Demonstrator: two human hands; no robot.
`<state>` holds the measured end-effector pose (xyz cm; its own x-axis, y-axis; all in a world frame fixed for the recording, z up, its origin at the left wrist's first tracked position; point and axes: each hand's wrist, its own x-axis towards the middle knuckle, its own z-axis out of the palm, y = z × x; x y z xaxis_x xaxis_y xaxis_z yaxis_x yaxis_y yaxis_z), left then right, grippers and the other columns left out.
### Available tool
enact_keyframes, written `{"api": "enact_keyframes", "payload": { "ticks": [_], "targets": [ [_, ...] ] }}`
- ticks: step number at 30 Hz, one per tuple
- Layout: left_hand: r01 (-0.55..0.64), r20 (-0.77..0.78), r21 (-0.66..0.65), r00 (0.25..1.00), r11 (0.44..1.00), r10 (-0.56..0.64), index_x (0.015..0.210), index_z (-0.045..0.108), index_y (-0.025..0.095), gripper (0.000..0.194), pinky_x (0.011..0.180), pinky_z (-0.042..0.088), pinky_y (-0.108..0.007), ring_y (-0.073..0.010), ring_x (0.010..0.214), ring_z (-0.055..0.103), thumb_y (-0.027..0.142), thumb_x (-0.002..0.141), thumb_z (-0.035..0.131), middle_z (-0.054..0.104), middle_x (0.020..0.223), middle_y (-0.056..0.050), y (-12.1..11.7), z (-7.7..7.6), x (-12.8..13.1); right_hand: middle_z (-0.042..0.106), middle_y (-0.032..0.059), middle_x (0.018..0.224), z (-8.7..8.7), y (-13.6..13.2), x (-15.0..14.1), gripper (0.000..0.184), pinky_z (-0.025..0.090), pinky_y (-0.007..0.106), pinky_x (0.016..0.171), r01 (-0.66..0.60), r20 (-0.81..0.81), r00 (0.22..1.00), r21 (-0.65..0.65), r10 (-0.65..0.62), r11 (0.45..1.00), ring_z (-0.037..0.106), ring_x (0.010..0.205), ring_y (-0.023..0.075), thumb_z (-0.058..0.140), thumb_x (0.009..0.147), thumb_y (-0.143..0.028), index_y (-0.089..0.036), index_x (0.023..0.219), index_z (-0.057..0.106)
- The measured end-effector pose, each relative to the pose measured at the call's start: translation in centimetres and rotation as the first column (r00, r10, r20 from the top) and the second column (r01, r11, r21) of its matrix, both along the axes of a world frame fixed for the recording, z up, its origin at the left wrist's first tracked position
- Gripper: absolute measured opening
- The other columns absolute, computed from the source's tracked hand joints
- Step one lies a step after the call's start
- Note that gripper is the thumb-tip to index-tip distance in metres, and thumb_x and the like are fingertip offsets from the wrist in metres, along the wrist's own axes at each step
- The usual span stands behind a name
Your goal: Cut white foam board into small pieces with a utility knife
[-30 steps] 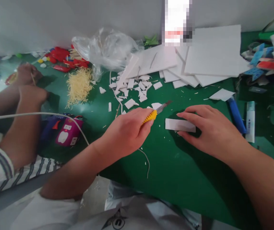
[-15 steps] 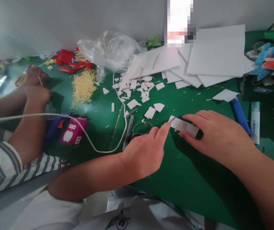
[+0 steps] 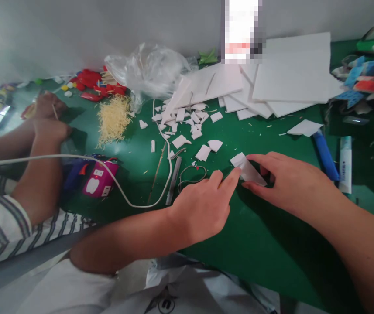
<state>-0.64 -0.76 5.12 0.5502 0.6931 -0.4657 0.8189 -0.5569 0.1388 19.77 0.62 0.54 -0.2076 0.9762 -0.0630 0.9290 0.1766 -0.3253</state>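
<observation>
A small white strip (image 3: pixel 252 171), paper or thin board, lies tilted between my two hands just above the green tabletop. My right hand (image 3: pixel 291 179) pinches its right end between thumb and fingers. My left hand (image 3: pixel 203 203) reaches in from the left with its index fingertip on the strip's left part. Its other fingers are curled and the thumb is hidden. A paler flat end (image 3: pixel 237 160) of the strip shows beyond that fingertip. Just left of my left hand are a thin looped cord (image 3: pixel 193 168) and a grey pen-like stick (image 3: pixel 173 181).
White board scraps (image 3: pixel 195 120) lie ahead, below stacked white sheets (image 3: pixel 291 67) and a clear plastic bag (image 3: pixel 154 69). A white cable (image 3: pixel 134 205) loops at left near a purple box (image 3: pixel 100 179). A blue tool (image 3: pixel 326 155) and tube (image 3: pixel 345 165) lie right. A co-worker's hands (image 3: pixel 51 117) are far left.
The white strip has turned and tilted, its pale end now showing past my left fingertip. My left hand has shifted slightly right, and my right hand's fingers have closed in a little.
</observation>
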Motion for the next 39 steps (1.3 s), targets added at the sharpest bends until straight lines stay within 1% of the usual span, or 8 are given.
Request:
{"api": "enact_keyframes", "payload": {
  "ticks": [2, 7, 13, 20, 25, 32, 37, 39],
  "targets": [
    [0.014, -0.012, 0.011, 1.000, 1.000, -0.014, 0.165, 0.018, 0.018, 0.074, 0.068, 0.063, -0.036, -0.0267, 0.097, 0.075, 0.011, 0.094, 0.040, 0.064, 0.125, -0.012, 0.1, -0.2, 0.0, 0.065, 0.0040, 0.079, 0.0, 0.0, 0.1, 0.045, 0.034, 0.029, 0.049, 0.004, -0.009, 1.000, 0.002, -0.004, 1.000, 0.054, 0.059, 0.0170, 0.056, 0.077, -0.049, -0.025, 0.109, 0.077],
    [0.024, 0.014, 0.023, 1.000, 0.999, -0.025, 0.165, 0.017, 0.017, 0.072, 0.068, 0.062, -0.036, -0.0259, 0.097, 0.074, 0.011, 0.096, 0.039, 0.064, 0.124, -0.012, 0.1, -0.5, 0.1, 0.064, 0.0033, 0.079, -0.3, -0.1, 0.0, 0.043, 0.036, 0.030, 0.049, 0.018, -0.036, 0.999, 0.082, -0.015, 0.997, 0.053, 0.056, 0.0157, 0.057, 0.078, -0.046, -0.023, 0.109, 0.077],
    [0.028, 0.013, 0.020, 1.000, 0.999, -0.028, 0.164, 0.020, 0.015, 0.070, 0.065, 0.062, -0.035, -0.0256, 0.093, 0.074, 0.014, 0.097, 0.040, 0.064, 0.122, -0.013, 0.2, -0.4, 0.2, 0.064, 0.0030, 0.075, -0.6, -0.1, 0.0, 0.031, 0.038, 0.030, 0.049, -0.009, -0.062, 0.998, 0.157, 0.019, 0.988, 0.056, 0.056, 0.0160, 0.056, 0.083, -0.044, -0.024, 0.094, 0.077],
    [0.069, -0.010, 0.042, 0.998, 0.997, -0.068, 0.163, 0.020, 0.011, 0.067, 0.066, 0.062, -0.032, -0.0237, 0.092, 0.074, 0.012, 0.100, 0.039, 0.064, 0.118, -0.013, 0.2, -0.9, 0.5, 0.066, 0.0049, 0.079, -0.8, -0.6, -0.2, 0.032, 0.038, 0.031, 0.051, -0.028, 0.005, 1.000, 0.252, 0.028, 0.967, 0.058, 0.062, 0.0187, 0.054, 0.087, -0.042, -0.023, 0.097, 0.078],
    [0.097, -0.053, 0.086, 0.994, 0.992, -0.093, 0.163, 0.023, 0.010, 0.064, 0.063, 0.061, -0.028, -0.0210, 0.086, 0.075, 0.009, 0.100, 0.037, 0.066, 0.111, -0.012, 0.0, -1.0, 0.7, 0.066, 0.0071, 0.081, -0.6, -0.7, -0.9, 0.029, 0.035, 0.030, 0.052, -0.002, 0.030, 1.000, 0.302, -0.008, 0.953, 0.059, 0.066, 0.0192, 0.053, 0.089, -0.040, -0.021, 0.085, 0.075],
    [0.128, -0.025, 0.099, 0.992, 0.987, -0.126, 0.162, 0.025, 0.009, 0.067, 0.065, 0.061, -0.028, -0.0191, 0.084, 0.073, 0.009, 0.097, 0.041, 0.066, 0.113, -0.012, 0.3, -0.9, 0.6, 0.060, 0.0057, 0.076, -0.3, -1.0, -1.5, 0.027, 0.028, 0.029, 0.050, 0.011, 0.086, 0.996, 0.262, -0.035, 0.965, 0.046, 0.055, 0.0137, 0.053, 0.089, -0.033, -0.021, 0.071, 0.069],
    [0.115, -0.024, 0.099, 0.993, 0.988, -0.113, 0.162, 0.026, 0.009, 0.070, 0.068, 0.061, -0.028, -0.0188, 0.085, 0.073, 0.009, 0.095, 0.046, 0.066, 0.115, -0.012, 0.3, -0.9, 0.6, 0.060, 0.0083, 0.074, -0.1, -1.4, -1.7, 0.038, 0.032, 0.031, 0.053, -0.001, 0.113, 0.993, 0.304, -0.035, 0.953, 0.055, 0.066, 0.0185, 0.048, 0.097, -0.036, -0.020, 0.069, 0.070],
    [0.115, -0.029, 0.102, 0.993, 0.988, -0.112, 0.162, 0.026, 0.009, 0.069, 0.068, 0.062, -0.028, -0.0191, 0.086, 0.073, 0.009, 0.096, 0.046, 0.066, 0.115, -0.013, 0.2, -0.9, 0.7, 0.061, 0.0085, 0.074, -0.1, -1.4, -1.7, 0.037, 0.034, 0.031, 0.054, -0.018, 0.123, 0.992, 0.306, -0.020, 0.952, 0.056, 0.069, 0.0190, 0.050, 0.097, -0.035, -0.020, 0.070, 0.071]
  ]
}}
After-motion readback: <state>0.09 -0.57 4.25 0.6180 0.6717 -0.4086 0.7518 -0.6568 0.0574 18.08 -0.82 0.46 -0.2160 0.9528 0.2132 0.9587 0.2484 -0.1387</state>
